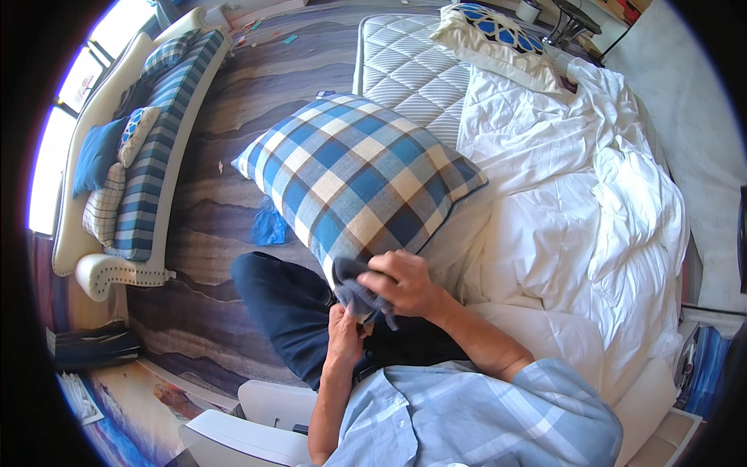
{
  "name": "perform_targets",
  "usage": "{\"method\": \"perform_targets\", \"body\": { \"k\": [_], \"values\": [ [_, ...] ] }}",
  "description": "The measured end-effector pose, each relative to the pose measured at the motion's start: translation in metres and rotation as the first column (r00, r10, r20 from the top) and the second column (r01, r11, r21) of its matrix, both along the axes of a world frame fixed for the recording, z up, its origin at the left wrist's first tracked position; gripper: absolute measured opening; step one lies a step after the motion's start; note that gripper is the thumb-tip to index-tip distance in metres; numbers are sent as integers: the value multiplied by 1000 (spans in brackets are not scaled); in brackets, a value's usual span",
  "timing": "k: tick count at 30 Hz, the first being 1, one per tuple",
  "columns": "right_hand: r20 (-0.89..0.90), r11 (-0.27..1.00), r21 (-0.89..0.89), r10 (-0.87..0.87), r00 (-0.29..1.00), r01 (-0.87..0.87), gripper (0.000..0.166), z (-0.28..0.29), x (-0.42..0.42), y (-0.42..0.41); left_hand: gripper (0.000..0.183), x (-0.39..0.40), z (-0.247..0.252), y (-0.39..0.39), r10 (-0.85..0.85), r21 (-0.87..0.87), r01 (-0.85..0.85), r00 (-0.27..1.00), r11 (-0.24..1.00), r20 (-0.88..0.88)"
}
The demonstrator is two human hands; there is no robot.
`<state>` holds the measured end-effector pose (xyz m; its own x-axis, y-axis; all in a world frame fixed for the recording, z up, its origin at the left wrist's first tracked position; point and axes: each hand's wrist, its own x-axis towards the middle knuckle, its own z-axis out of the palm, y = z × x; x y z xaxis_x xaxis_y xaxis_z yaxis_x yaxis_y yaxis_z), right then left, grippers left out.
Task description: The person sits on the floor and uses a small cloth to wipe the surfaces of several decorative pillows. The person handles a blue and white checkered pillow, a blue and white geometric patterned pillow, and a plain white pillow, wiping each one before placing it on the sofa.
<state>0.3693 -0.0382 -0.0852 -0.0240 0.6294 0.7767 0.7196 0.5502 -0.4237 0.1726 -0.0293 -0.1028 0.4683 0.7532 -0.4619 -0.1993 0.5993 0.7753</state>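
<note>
A large blue, cream and brown checked cushion (pixel 362 169) lies across my lap and the bed's edge, one corner towards me. At that near corner my left hand (pixel 345 333) grips the cushion's fabric end. My right hand (pixel 402 280) is just above and to the right, its fingers closed on a bunched dark grey cloth (pixel 357 283) against the corner. The cloth is blurred, and whether it is separate from the cushion cover cannot be told.
White rumpled bedding (pixel 543 233) covers much of the quilted mattress (pixel 408 70) at right. A patterned pillow (pixel 496 44) lies at its far end. A cream sofa (pixel 157 140) with cushions stands left. Blue plastic (pixel 269 225) lies on the floor. White furniture (pixel 251 438) is near my left elbow.
</note>
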Motion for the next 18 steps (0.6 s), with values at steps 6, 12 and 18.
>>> {"method": "perform_targets", "body": {
  "k": [6, 12, 18],
  "values": [
    [6, 834, -132, -540, 842, 536, 21, -54, 99, 46, 43, -24, 5, 15, -247, 74, 285, 914, 956, -321],
    [-121, 749, -56, -661, 741, 660, 24, -10, 112, 52, 41, -24, -3, 31, -332, 71, 382, 868, 921, -369],
    [318, 974, -209, 152, 936, -87, 20, 49, -27, 64, 36, -33, -13, 32, -332, 102, 382, 886, 919, -325]
  ]
}}
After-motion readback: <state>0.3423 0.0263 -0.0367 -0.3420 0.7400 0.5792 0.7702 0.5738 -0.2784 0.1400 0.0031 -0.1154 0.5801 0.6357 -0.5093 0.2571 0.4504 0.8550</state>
